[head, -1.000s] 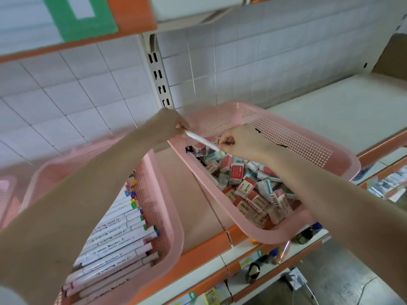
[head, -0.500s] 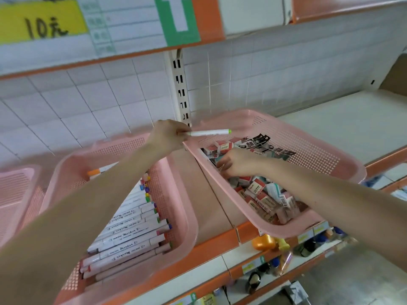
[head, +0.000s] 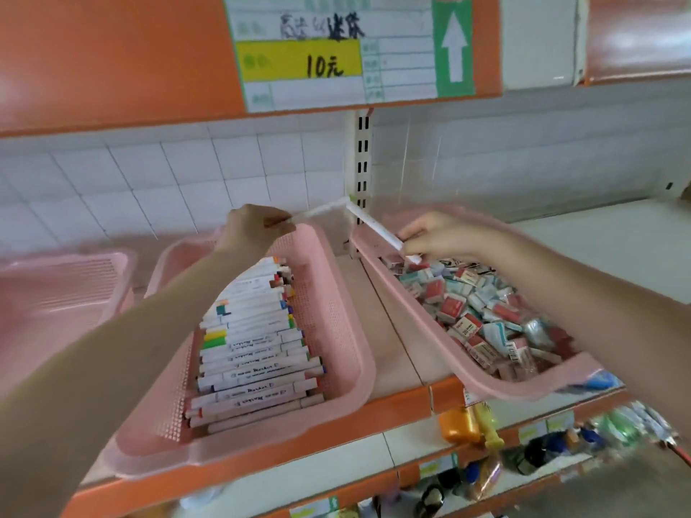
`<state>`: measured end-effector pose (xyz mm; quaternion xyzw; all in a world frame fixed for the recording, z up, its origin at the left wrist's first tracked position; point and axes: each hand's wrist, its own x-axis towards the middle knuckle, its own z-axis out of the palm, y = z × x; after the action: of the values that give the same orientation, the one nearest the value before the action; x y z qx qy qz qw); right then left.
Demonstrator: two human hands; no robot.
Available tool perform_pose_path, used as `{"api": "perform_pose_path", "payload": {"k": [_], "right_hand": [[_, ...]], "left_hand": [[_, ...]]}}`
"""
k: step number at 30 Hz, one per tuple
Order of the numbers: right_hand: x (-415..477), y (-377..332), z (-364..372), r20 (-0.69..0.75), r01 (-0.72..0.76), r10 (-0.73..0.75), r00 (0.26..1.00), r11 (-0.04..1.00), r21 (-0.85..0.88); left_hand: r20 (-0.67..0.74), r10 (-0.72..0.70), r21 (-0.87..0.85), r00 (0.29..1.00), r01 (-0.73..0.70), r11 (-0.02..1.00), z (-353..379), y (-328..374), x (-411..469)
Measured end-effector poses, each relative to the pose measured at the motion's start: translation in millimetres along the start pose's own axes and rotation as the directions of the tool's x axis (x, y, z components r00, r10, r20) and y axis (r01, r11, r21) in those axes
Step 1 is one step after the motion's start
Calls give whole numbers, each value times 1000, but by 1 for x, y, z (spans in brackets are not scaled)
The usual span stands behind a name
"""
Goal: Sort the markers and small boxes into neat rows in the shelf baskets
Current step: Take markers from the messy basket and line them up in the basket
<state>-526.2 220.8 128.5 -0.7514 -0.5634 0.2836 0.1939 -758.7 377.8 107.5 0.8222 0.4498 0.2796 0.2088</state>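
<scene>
**Two stray markers, both bound for the left basket**

Your left hand [head: 256,231] is pinching the left marker [head: 321,211] by one end, above the far end of the marker basket [head: 359,330]. The shaft is pointing right and slightly up. It is too blurred to make out more.

Your right hand [head: 445,237] is closing its fingers round the right marker [head: 377,229] over the far left corner of the box basket [head: 516,386]. That basket is holding a loose heap of small boxes [head: 475,315].

The right marker's long axis is running from your hand up and away to the left, and its far tip is nearly meeting the tip of the left marker over the gap between the baskets.

The marker rows [head: 254,353] are lying crosswise, left to right. Your left hand is nearer to them, so the right marker is probably needing a leftward carry and a turn to lie level with them.
</scene>
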Motion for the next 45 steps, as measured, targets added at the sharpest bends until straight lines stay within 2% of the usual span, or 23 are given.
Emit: {"api": "perform_pose_path", "payload": {"k": [9, 14, 19, 24, 29, 31, 33, 37, 41, 45], "right_hand": [[43, -56, 54, 10, 138, -144, 990, 968, 210], [61, -73, 85, -10, 215, -216, 976, 961, 172], [71, -83, 95, -55, 262, -257, 965, 956, 133], [84, -91, 107, -35, 275, -273, 961, 959, 64], [107, -94, 120, -56, 262, -261, 964, 965, 12], [121, -93, 127, -112, 242, -246, 963, 969, -56], [125, -99, 130, -155, 214, -249, 956, 953, -213], [125, -111, 136, -112, 230, -291, 950, 898, -375], [137, -111, 148, -20, 318, -333, 943, 916, -246], [132, -117, 157, -106, 408, -428, 897, 897, -169]], "left_hand": [[-111, -142, 61, 984, 150, 987, -61, -75, -43], [-226, -137, 109, 964, 165, 980, -85, -110, -68], [-259, -206, 87, 944, 235, 968, -83, -121, -76], [-257, -206, 91, 944, 236, 967, -77, -120, -80], [-317, -224, 67, 922, 257, 964, -82, -133, -81], [-325, -225, 78, 918, 264, 961, -86, -139, -83], [-327, -227, 80, 917, 266, 961, -89, -144, -85], [-320, -241, 53, 916, 271, 961, -97, -148, -94], [-301, -241, 54, 923, 268, 962, -105, -156, -102], [-270, -219, 43, 938, 239, 970, -104, -158, -106]]}}
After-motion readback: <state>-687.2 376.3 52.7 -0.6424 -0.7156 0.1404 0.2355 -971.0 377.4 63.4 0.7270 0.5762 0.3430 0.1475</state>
